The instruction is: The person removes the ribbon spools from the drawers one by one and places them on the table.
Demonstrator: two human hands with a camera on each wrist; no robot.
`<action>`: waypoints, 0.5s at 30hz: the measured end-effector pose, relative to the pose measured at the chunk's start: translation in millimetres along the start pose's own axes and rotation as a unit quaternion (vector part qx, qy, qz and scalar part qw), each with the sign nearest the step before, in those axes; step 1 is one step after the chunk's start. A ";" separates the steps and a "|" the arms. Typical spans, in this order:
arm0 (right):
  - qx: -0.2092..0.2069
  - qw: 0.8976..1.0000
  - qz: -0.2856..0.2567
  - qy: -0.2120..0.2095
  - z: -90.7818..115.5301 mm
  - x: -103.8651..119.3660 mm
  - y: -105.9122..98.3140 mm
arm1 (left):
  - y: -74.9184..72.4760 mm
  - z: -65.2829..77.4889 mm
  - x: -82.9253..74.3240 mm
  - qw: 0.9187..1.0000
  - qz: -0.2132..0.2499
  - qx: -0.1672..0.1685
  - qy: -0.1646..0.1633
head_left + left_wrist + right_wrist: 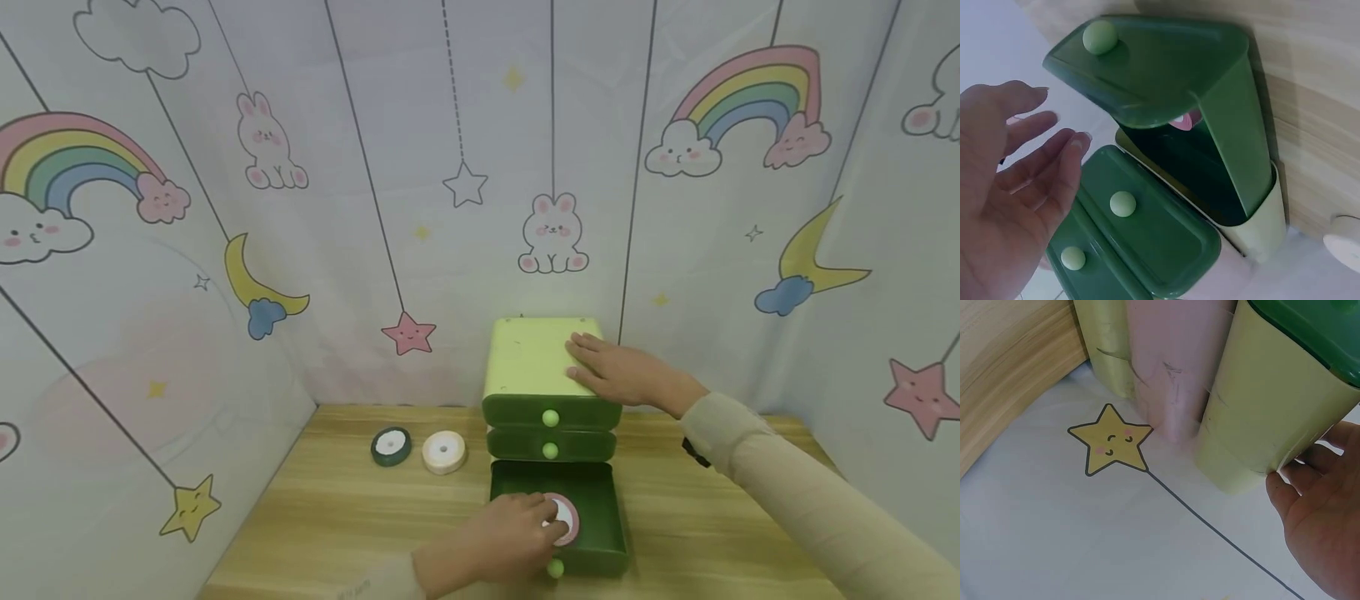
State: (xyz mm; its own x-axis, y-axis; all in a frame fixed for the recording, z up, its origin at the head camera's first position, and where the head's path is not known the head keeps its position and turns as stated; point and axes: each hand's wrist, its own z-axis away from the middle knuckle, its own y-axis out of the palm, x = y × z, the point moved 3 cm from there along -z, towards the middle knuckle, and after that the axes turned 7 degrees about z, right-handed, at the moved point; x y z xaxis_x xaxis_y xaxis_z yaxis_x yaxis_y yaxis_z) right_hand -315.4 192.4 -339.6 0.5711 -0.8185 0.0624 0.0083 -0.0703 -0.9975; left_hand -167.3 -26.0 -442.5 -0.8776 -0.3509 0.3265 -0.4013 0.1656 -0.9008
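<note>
A small drawer cabinet (528, 358) with a light green top and dark green drawers stands against the back wall. Its bottom drawer (597, 504) is pulled out, and a pink-rimmed roll (572, 518) with a white centre lies inside. Over that drawer hovers my left hand (510, 537), its fingers overlapping the roll in the head view. The left wrist view shows those fingers loosely bent, holding nothing, apart from the pink roll (1186, 120). My right hand (626, 375) rests on the right side of the cabinet top, fingers extended.
A dark green-rimmed roll (391, 447) and a cream roll (444, 452) lie on the wooden table (337, 508) left of the cabinet. The upper drawer (517, 412) and middle drawer (517, 444) are closed. A printed cloth (465, 267) hangs behind and at both sides.
</note>
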 end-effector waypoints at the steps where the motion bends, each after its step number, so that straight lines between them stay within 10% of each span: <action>1: 0.000 1.000 -0.002 0.000 0.1 0.4 -0.1 | 0.1 -0.2 2.2 1.000 -0.001 0.005 0.000; 15: -0.003 1.000 0.003 -0.001 -3.7 0.4 2.4 | 13.0 -10.0 29.7 0.992 0.066 0.102 -0.036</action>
State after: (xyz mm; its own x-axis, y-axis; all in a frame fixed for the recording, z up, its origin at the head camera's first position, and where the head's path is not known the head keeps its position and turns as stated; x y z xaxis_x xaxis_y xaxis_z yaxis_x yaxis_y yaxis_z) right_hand -318.2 189.7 -341.8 0.5732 -0.8175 0.0557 -0.0008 -0.0686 -0.9976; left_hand -201.2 -25.0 -441.6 -0.8955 -0.4039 0.1870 -0.2162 0.0274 -0.9760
